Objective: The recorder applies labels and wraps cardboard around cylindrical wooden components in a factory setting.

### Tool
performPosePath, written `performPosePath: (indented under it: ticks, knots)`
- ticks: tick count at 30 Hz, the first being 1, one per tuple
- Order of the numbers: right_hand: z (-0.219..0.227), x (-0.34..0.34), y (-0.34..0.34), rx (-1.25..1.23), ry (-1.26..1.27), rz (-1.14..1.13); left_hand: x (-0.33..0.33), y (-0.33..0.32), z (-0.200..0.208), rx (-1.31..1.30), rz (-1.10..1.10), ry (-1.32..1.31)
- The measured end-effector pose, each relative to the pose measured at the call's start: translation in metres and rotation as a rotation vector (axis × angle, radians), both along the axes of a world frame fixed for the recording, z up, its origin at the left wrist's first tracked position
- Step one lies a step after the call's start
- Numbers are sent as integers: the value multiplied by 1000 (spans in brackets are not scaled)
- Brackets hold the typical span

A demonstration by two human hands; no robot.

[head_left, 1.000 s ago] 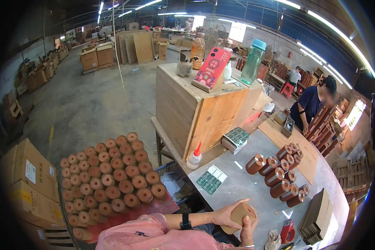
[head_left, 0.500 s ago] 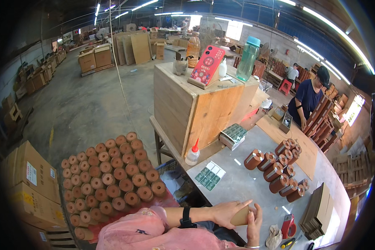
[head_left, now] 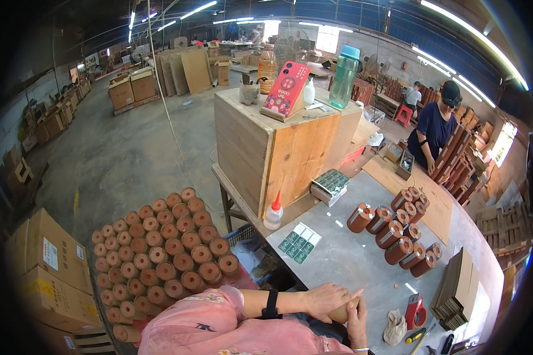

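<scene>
My left hand (head_left: 326, 300) and my right hand (head_left: 356, 322) meet over the near edge of the grey table (head_left: 349, 263). Between them is a tan-brown piece (head_left: 339, 314), mostly covered by my fingers; its full shape cannot be made out. The left fingers wrap over its top, while the right hand grips its side. Beyond my hands lies a partly used sheet of green labels (head_left: 299, 243). Several reddish-brown cylinders (head_left: 389, 235) with pale strips stand in a group to the right.
Rows of drilled round clay-coloured cylinders (head_left: 157, 255) fill the left side. A wooden box (head_left: 243, 148) bears a red phone (head_left: 287, 89) and bottles. Folded cardboard (head_left: 456, 287), red tape dispenser (head_left: 415, 310) and cloth (head_left: 395, 328) lie right. A co-worker (head_left: 435, 133) stands at the far right.
My hands have closed in around the tan-brown piece, and less of it shows. My right fingers, spread upward before, now curl against it. The view has shifted slightly.
</scene>
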State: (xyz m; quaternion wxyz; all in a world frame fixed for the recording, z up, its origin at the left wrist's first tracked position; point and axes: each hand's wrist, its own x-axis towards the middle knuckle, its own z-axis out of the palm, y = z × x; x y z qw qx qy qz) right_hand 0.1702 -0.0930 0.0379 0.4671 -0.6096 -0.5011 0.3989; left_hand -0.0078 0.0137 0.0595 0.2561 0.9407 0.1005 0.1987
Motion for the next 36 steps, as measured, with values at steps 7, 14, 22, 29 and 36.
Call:
performPosePath:
  ticks: [7, 14, 22, 29, 36]
  knots:
    - [13, -2, -3, 175, 16, -121, 3, 16, -18, -495, 135, -168]
    - [33, -5, 24, 342, -118, -220, -5, 18, -7, -1582, 136, -529]
    - [37, -15, 14, 355, 8, -146, -14, 26, 13, -1428, 70, -497]
    - [28, 1, 8, 366, 15, -149, -1, 30, 8, -1329, 37, -356]
    - [11, 12, 1, 231, 24, -123, 8, 38, -1, -1680, 110, -145]
